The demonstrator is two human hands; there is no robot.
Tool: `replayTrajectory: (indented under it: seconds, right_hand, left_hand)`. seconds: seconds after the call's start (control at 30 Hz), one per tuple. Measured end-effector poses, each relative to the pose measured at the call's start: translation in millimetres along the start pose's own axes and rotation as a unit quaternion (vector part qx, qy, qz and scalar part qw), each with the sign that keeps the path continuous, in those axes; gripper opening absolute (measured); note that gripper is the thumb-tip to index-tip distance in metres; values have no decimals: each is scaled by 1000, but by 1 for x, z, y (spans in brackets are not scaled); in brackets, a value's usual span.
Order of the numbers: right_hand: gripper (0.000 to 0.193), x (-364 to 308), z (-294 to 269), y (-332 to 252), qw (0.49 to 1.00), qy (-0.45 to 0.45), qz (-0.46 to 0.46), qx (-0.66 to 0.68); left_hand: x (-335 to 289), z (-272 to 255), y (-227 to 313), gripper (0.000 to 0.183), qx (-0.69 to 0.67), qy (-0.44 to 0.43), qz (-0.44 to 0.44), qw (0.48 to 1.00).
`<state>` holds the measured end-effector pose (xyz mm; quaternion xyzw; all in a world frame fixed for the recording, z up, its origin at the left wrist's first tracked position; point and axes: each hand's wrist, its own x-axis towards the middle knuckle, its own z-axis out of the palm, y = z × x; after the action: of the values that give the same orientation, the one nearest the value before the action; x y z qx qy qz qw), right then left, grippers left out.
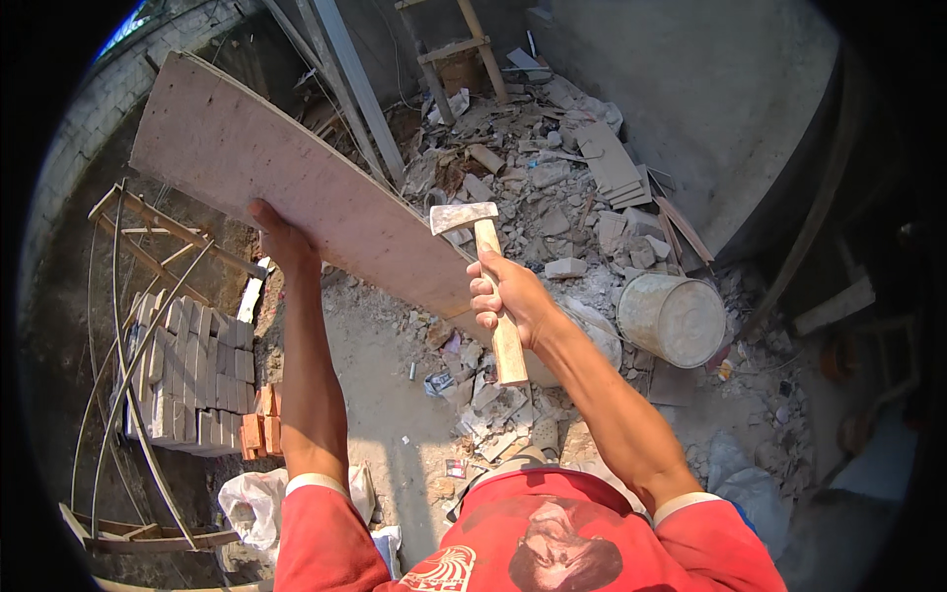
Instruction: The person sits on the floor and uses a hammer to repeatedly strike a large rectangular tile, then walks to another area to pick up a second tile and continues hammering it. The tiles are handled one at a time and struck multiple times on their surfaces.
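A long reddish-brown plywood board slants from the upper left down toward the middle. My left hand grips its near long edge, the thumb on the face turned to me and the other fingers hidden. In my right hand is a hatchet, its pale wooden handle wrapped by my fingers. The dusty metal head points up and its blade reaches left, in front of the board's lower right part. From this view I cannot tell whether the head touches the board.
Broken rubble heaps up beyond the board. A dusty white bucket lies tilted at right. Stacked grey bricks and orange bricks stand at left, beside a bamboo frame. A wooden ladder leans at the back.
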<state>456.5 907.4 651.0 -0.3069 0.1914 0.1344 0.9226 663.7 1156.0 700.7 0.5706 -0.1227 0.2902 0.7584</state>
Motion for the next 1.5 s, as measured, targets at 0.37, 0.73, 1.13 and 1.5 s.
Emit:
replayTrajectory:
  seconds: [0.37, 0.73, 1.13, 1.5]
  right_hand:
    - [37, -8, 29, -19, 995, -89, -48, -12]
    - [38, -8, 26, -32, 997, -72, -39, -14]
    - [38, -24, 44, -42, 992, -75, -92, -31]
    - [37, -35, 68, -63, 989, -104, -102, -26]
  left_hand:
    - [0, 17, -3, 101, 23, 27, -8, 999]
    - [-6, 32, 2, 97, 34, 2, -38, 999]
    - [-1, 41, -7, 100, 57, 31, -51, 997]
    - [-1, 50, -8, 98, 55, 31, -51, 997]
